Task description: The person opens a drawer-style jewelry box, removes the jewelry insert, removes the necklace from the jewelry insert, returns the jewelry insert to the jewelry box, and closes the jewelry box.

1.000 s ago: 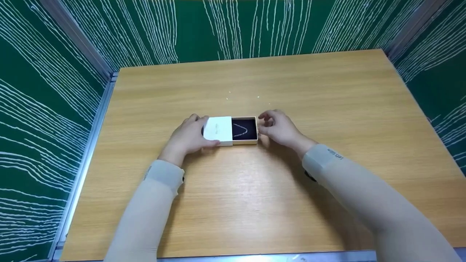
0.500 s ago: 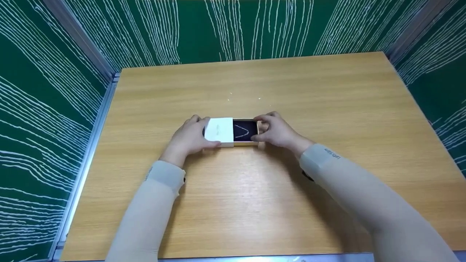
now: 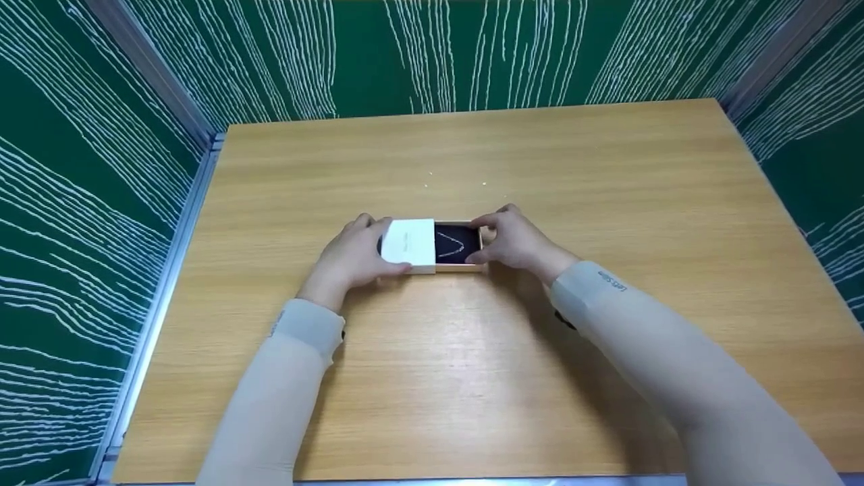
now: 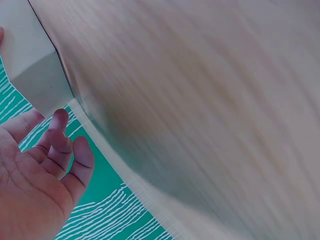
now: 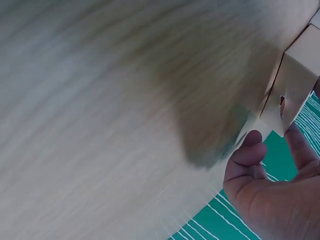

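A small jewellery box lies on the table, its white sleeve (image 3: 413, 247) on the left and its tan drawer (image 3: 459, 268) pulled partway out to the right. Inside the drawer, a thin silvery chain (image 3: 462, 246) forms a V on a black insert (image 3: 444, 254). My left hand (image 3: 352, 256) grips the sleeve's left part, thumb along the near side. My right hand (image 3: 518, 244) holds the drawer's right end between thumb and fingers. In the right wrist view, the drawer's end wall (image 5: 289, 85) has a small slot. The left wrist view shows the sleeve's white end (image 4: 45, 82) above curled fingers.
The box sits near the middle of a wood-grain table (image 3: 432, 378). Several tiny pale specks (image 3: 484, 183) lie beyond it. Green panels (image 3: 368, 61) with white lines stand behind and at both sides.
My right hand has moved left from beside the drawer's end to hold it, thumb and fingers now at its edges. My left hand keeps its grip on the sleeve.
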The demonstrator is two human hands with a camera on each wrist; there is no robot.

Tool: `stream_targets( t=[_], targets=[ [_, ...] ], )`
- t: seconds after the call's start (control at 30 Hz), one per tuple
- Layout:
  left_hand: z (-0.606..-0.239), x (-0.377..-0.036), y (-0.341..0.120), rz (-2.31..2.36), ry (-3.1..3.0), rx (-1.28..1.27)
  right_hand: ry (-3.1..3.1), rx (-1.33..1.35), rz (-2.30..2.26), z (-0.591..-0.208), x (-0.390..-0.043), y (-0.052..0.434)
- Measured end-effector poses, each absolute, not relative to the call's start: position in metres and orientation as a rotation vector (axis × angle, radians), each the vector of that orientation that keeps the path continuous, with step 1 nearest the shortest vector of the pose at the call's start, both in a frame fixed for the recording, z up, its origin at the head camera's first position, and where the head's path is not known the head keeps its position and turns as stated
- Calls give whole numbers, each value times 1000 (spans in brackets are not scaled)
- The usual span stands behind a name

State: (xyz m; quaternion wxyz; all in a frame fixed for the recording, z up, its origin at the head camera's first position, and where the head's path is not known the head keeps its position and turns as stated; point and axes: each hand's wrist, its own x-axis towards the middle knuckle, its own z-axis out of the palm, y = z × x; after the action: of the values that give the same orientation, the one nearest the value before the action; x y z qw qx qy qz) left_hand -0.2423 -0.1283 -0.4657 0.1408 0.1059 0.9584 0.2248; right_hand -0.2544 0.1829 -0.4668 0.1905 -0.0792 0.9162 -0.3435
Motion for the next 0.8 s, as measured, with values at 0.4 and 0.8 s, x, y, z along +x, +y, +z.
stream_targets(
  t=[0.4, 0.8],
  targets=[
    [-465, -242, -128, 661, 2783, 323, 2694, -261, -841, -467, -255, 173],
    [-465, -243, -127, 671, 2775, 314, 2755, -302, -796, -470, -253, 170]
  ],
)
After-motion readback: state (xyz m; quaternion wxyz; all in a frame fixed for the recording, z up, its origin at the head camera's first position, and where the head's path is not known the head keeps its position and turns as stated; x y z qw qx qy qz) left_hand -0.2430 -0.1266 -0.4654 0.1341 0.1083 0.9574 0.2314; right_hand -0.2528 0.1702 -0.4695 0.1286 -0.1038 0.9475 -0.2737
